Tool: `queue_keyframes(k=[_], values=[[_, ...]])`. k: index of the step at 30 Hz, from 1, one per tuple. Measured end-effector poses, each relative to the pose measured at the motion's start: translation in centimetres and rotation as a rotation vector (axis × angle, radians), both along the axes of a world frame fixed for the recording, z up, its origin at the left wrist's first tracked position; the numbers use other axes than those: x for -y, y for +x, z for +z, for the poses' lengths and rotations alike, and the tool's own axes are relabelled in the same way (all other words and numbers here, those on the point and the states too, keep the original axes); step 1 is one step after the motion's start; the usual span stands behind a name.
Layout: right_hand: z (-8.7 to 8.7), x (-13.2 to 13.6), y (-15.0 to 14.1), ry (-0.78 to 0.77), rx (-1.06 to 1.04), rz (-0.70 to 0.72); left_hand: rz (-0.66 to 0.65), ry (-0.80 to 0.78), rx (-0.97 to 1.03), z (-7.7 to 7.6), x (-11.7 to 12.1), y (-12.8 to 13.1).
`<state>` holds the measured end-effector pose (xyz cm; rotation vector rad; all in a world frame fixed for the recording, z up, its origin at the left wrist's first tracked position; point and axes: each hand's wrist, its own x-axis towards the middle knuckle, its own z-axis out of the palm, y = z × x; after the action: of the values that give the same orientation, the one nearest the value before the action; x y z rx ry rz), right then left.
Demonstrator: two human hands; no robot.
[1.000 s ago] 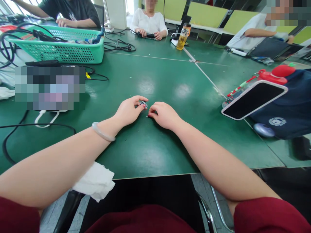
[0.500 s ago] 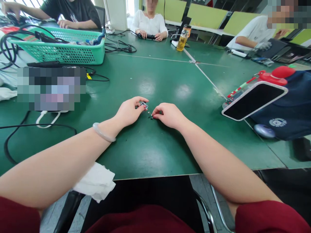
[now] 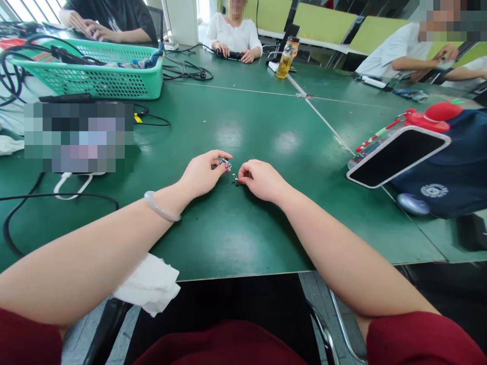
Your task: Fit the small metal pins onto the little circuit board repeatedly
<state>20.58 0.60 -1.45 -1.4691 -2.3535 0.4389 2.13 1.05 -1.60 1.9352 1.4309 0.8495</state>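
Observation:
Between the thumb and fingers of my left hand (image 3: 203,175) is a small silvery rectangular part with dark spots (image 3: 227,165), possibly a metal frame or circuit piece. My right hand (image 3: 262,180) pinches a tiny silvery rectangular piece (image 3: 235,177) at its fingertips, just right of and below the other part. The two pieces are close but apart. A few tiny black bits (image 3: 236,183) lie on the green table (image 3: 228,223) below the right fingertips. Both hands are low over the tabletop, and the exact kind of either piece is too small to tell.
A green basket of cables (image 3: 102,81) stands at the left. A phone (image 3: 397,157) leans against a dark blue bag (image 3: 449,167) at the right. A white tissue (image 3: 148,286) hangs at the front edge. A bottle (image 3: 287,58) and several people are across the table.
My right hand has risen slightly, and its tiny piece is tilted differently. My left hand keeps its grip. The person at far left has brought both hands together; the person at right has lifted their hands.

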Motion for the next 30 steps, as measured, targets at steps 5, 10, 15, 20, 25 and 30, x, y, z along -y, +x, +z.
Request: queue_keyframes(k=[5, 10, 15, 20, 25, 30], values=[[0.2, 0.0, 0.2, -0.029, 0.045, 0.023, 0.002, -0.003, 0.002, -0.1, 0.0, -0.1], [0.5, 0.2, 0.4, -0.048, 0.062, 0.04, -0.008, 0.002, 0.001, -0.1, 0.0, -0.1], [0.6, 0.4, 0.1, -0.003, 0.071, -0.001, 0.002, -0.007, -0.005, 0.0, 0.0, 0.0], [1.0, 0.9, 0.2, -0.063, 0.121, -0.052, -0.008, 0.0, 0.015, -0.2, -0.1, -0.1], [1.4, 0.9, 0.6, -0.097, 0.117, -0.057, -0.006, -0.008, 0.005, -0.2, -0.1, -0.1], [1.1, 0.5, 1.1, 0.003, 0.068, 0.057, -0.008, -0.014, 0.018, -0.1, 0.0, 0.0]])
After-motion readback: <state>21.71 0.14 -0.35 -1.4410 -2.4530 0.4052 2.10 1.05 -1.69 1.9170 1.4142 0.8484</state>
